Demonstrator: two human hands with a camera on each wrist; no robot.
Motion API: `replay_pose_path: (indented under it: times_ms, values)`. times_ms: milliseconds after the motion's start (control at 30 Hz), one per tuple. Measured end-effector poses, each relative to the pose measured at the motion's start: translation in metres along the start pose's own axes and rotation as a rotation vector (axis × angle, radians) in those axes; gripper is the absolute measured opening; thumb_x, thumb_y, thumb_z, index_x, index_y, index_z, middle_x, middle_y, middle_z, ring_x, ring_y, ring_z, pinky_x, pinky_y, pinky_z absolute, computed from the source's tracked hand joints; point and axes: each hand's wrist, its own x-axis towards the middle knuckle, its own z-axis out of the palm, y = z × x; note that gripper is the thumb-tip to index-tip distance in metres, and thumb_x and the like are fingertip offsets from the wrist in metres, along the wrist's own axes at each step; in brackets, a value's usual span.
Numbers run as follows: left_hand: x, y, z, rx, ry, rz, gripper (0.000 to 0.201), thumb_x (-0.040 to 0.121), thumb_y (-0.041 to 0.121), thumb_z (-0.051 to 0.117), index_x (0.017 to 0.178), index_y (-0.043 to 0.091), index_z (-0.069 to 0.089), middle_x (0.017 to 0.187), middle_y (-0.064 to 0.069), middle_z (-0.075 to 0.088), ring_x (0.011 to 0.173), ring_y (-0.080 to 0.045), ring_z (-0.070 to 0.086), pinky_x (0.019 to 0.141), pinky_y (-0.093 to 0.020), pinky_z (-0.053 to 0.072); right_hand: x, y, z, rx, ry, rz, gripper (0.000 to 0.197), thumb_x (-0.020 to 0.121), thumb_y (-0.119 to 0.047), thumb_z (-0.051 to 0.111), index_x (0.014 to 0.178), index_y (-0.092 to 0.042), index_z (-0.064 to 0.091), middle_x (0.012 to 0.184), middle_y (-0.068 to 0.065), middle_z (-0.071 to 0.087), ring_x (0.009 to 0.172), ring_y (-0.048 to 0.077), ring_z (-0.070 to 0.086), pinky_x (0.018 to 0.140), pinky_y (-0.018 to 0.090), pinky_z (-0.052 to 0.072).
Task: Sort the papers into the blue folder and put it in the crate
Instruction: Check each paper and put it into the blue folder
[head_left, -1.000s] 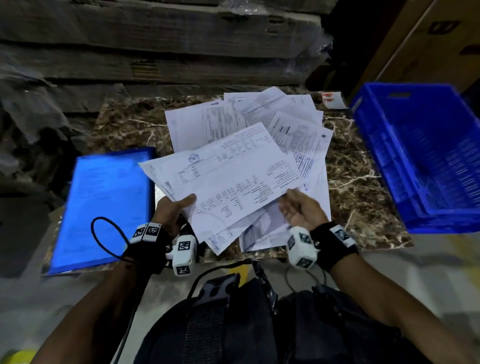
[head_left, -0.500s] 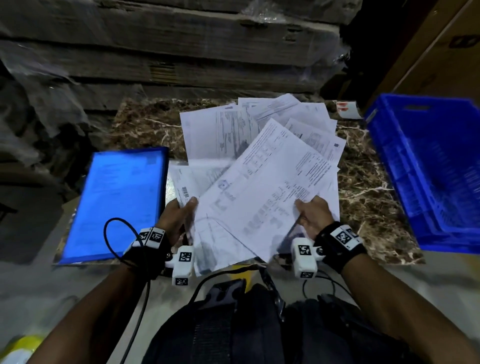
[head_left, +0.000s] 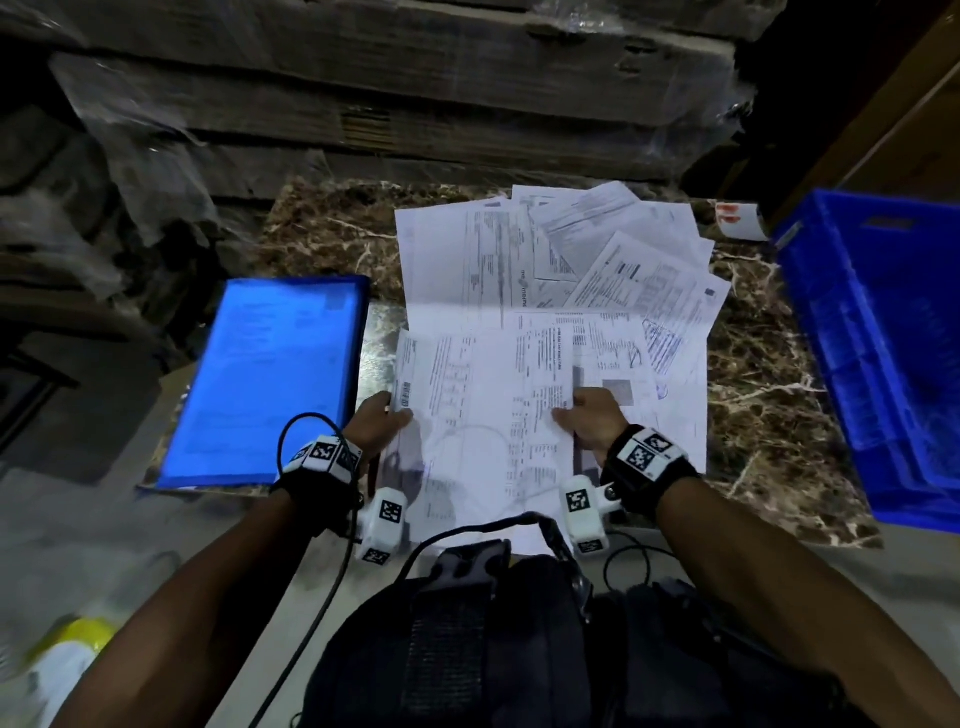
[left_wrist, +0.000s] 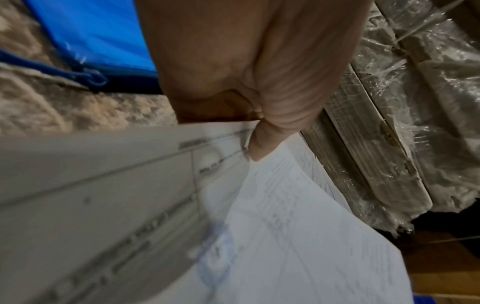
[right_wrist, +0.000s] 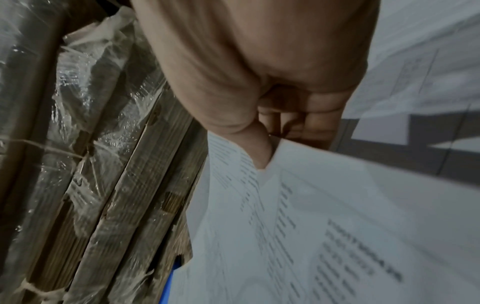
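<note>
So the sheet (head_left: 483, 415) being held is a white printed page with rows of small text and a barcode near its left edge, held just above the tabletop (head_left: 769, 415) close to the person's body. Left hand (head_left: 376, 421) pinches its left edge, thumb on top, and the right hand (head_left: 589, 415) pinches the right edge the same way. In the left wrist view the thumb (left_wrist: 259, 148) tucks in between two sheets, so there may be more than one page in the grip, can't say how many. Fingers under the paper are hidden in every view, and the print is too blurry to read.

Behind it the rest of the papers (head_left: 597, 260) lie fanned and overlapping on the brown marbled tabletop, some angled, their lower parts covered by the held sheet. The blue folder (head_left: 270, 374) lies flat and closed at the left, well clear of the pile, faint print showing through its cover. The blue crate (head_left: 883, 353) sits at the right edge of the tabletop, cut off by the frame, so I can't see much of its inside.

Further back there's a stack of plastic-wrapped cardboard (head_left: 415, 104), all pretty dim
</note>
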Motion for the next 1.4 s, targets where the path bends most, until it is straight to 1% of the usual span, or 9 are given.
replay_pose_path:
  times_ms: [100,267,433,667,800,1033,1133,1267,1400]
  values:
    - [-0.001,-0.006,-0.004,-0.110,-0.011,-0.030,0.028,0.089,0.017,0.063,0.112,0.001,0.060,0.114,-0.016,0.065,0.105,-0.033,0.061,0.096,-0.051,0.047,0.000,-0.002,0.015,-0.003,-0.022,0.025,0.026,0.086,0.000,0.062,0.065,-0.015,0.063,0.078,0.007,0.064,0.083,0.025,0.059,0.070,0.032,0.046]
    - [-0.007,0.000,-0.004,-0.122,-0.006,-0.052,0.028,0.085,0.004,0.066,0.112,-0.003,0.063,0.112,-0.018,0.067,0.101,-0.031,0.064,0.095,-0.047,0.049,0.002,-0.005,0.029,-0.022,-0.011,0.004,0.012,0.085,-0.002,0.063,0.093,0.004,0.070,0.088,0.015,0.066,0.081,0.025,0.059,0.067,0.031,0.043]
    - [-0.010,0.003,-0.003,-0.078,-0.005,-0.050,0.029,0.086,-0.002,0.061,0.115,-0.007,0.061,0.114,-0.020,0.065,0.102,-0.033,0.062,0.095,-0.047,0.048,0.002,-0.007,0.036,-0.069,-0.009,-0.010,0.016,0.085,-0.006,0.064,0.096,0.004,0.070,0.095,0.018,0.070,0.084,0.027,0.062,0.072,0.034,0.046]
    - [-0.013,0.001,0.000,-0.111,0.050,-0.043,0.030,0.088,-0.005,0.055,0.117,-0.009,0.057,0.119,-0.021,0.062,0.108,-0.035,0.059,0.096,-0.046,0.046,-0.003,-0.011,0.036,-0.002,0.056,-0.063,0.033,0.087,-0.007,0.061,0.059,-0.020,0.052,0.061,-0.003,0.052,0.058,0.014,0.047,0.061,0.025,0.038]
    - [-0.013,-0.006,0.002,-0.134,0.151,-0.026,0.026,0.088,-0.005,0.053,0.113,-0.010,0.058,0.115,-0.024,0.062,0.108,-0.038,0.058,0.089,-0.043,0.048,-0.006,-0.004,0.022,0.043,0.163,-0.052,0.009,0.086,-0.010,0.063,0.089,-0.018,0.064,0.085,0.004,0.065,0.072,0.019,0.058,0.070,0.030,0.048]
    - [-0.015,-0.010,0.004,-0.035,0.244,0.020,0.022,0.090,0.000,0.055,0.108,-0.013,0.058,0.099,-0.015,0.058,0.090,-0.028,0.056,0.070,-0.031,0.038,-0.007,0.028,-0.051,-0.475,0.421,0.060,0.054,0.088,-0.035,0.062,0.133,-0.009,0.048,0.135,0.017,0.045,0.123,0.037,0.045,0.101,0.043,0.042]
    - [-0.013,-0.014,0.002,-0.009,0.248,0.049,0.010,0.088,0.003,0.059,0.091,-0.006,0.060,0.087,-0.014,0.056,0.081,-0.024,0.051,0.061,-0.027,0.034,-0.012,0.037,-0.065,-0.600,0.404,0.162,0.068,0.083,-0.049,0.064,0.132,-0.006,0.042,0.139,0.018,0.033,0.129,0.038,0.033,0.104,0.045,0.037]
    - [-0.014,-0.013,-0.002,0.028,0.241,0.106,0.031,0.079,0.025,0.065,0.067,0.002,0.047,0.061,-0.009,0.047,0.059,-0.018,0.043,0.049,-0.023,0.027,-0.015,0.040,-0.064,-0.710,0.377,0.177,0.069,0.081,-0.052,0.066,0.127,-0.006,0.043,0.135,0.016,0.035,0.127,0.036,0.034,0.102,0.044,0.036]
    - [-0.017,-0.010,-0.001,0.048,0.261,0.098,0.016,0.088,0.004,0.060,0.077,0.001,0.050,0.063,-0.005,0.043,0.061,-0.018,0.040,0.048,-0.023,0.026,-0.012,0.035,-0.061,-0.708,0.383,0.186,0.070,0.079,-0.048,0.069,0.128,-0.006,0.043,0.135,0.017,0.041,0.126,0.036,0.039,0.104,0.045,0.037]
